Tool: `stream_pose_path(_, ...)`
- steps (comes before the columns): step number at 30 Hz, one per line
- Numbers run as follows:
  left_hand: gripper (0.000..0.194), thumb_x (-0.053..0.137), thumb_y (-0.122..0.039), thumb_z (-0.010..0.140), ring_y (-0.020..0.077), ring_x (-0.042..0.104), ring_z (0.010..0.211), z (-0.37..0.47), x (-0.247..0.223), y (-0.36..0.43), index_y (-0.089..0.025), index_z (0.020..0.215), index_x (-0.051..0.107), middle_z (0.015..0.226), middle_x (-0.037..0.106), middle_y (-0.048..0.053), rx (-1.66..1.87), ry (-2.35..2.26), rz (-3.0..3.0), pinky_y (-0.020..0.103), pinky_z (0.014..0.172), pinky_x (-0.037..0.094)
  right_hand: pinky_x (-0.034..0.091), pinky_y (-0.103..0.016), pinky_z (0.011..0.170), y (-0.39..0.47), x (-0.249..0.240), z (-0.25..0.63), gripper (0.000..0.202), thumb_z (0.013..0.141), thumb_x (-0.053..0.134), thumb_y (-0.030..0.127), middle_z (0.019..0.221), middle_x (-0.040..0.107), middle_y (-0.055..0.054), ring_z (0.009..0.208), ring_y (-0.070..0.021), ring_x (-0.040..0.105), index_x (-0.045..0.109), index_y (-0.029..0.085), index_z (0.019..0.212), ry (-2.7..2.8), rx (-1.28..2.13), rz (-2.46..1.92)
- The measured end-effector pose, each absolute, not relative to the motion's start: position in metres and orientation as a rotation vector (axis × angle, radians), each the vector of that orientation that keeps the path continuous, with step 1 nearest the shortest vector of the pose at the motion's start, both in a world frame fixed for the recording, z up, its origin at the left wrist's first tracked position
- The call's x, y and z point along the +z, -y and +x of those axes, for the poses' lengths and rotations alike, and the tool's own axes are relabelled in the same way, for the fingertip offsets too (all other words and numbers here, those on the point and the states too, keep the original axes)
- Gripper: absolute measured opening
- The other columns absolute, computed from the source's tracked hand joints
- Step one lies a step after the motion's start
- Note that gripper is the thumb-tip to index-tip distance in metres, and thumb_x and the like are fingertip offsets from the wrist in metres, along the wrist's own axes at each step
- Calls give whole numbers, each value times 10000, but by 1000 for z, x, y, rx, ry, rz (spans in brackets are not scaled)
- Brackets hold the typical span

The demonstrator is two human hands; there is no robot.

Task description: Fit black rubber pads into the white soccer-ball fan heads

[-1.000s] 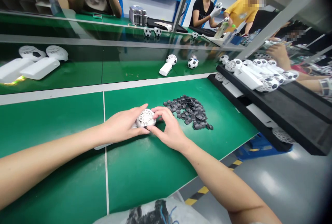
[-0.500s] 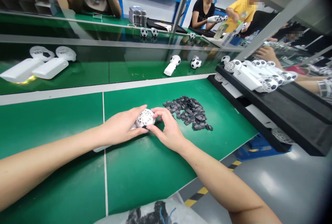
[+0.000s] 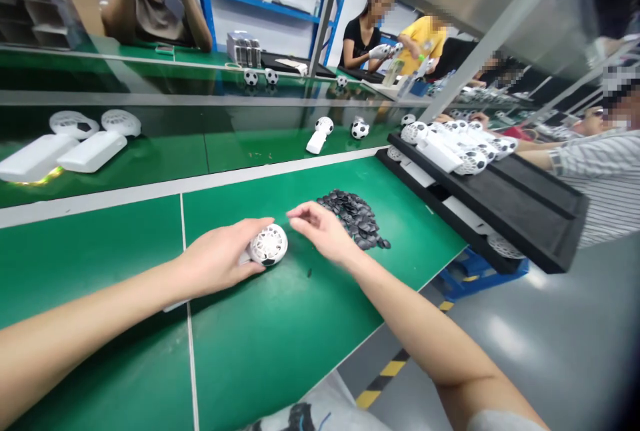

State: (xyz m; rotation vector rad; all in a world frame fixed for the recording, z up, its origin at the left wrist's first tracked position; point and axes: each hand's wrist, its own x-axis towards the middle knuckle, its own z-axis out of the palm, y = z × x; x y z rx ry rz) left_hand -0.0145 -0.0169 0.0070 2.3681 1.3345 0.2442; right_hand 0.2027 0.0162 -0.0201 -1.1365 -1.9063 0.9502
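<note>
My left hand point(image 3: 220, 254) is wrapped round a white handheld fan point(image 3: 270, 244) with a football-patterned grille head, holding it just over the green bench. The fan's head faces up, with a black patch at its lower edge; most of the handle is hidden under my palm and wrist. To the right of the fan, apart from it, is my right hand point(image 3: 320, 228), thumb and forefinger pinched together; whether anything sits between them I cannot make out. Behind that hand lies a pile of small black pieces point(image 3: 357, 214). One small dark piece point(image 3: 309, 272) lies alone nearer to me.
Two fans point(image 3: 93, 151) lie on the green conveyor point(image 3: 230, 144) at left; another fan point(image 3: 317, 138) and a football-like head point(image 3: 360, 128) lie farther right. Stacked black trays point(image 3: 530, 198) of fans overhang the bench's right side. Co-workers sit across and at right.
My right hand has come away from the fan head to the right. A small dark piece now shows on the bench below it. The whole view has shifted somewhat.
</note>
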Motion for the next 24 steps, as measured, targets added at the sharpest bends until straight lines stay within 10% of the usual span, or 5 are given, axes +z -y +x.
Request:
stream_pose_path(5, 631, 442, -162, 695, 267, 484, 1139, -33, 6, 15, -221, 1319, 370, 1296, 489, 59, 216, -1331, 2438, 386, 926, 414, 459, -287, 741, -61, -16, 229, 94, 825, 553, 213, 826, 623, -31, 776, -138, 574, 642, 180, 825, 2256, 263, -1388)
stream_pose_path(13, 656, 364, -49, 703, 229, 498, 1077, -40, 2, 13, -244, 1329, 374, 1189, 560, 55, 245, -1337, 2521, 407, 944, 356, 433, -351, 747, -68, -20, 204, 128, 790, 578, 114, 745, 638, -112, 784, -225, 566, 665, 143, 701, 2554, 67, -1357)
stream_pose_path(24, 661, 345, 7, 684, 198, 401, 1220, -37, -3, 11, -230, 1297, 411, 1280, 509, 56, 291, -1355, 2516, 453, 1049, 218, 460, -280, 778, -22, -1, 201, 158, 841, 499, 115, 922, 654, -51, 859, -156, 599, 606, 170, 943, 2373, 450, -1206)
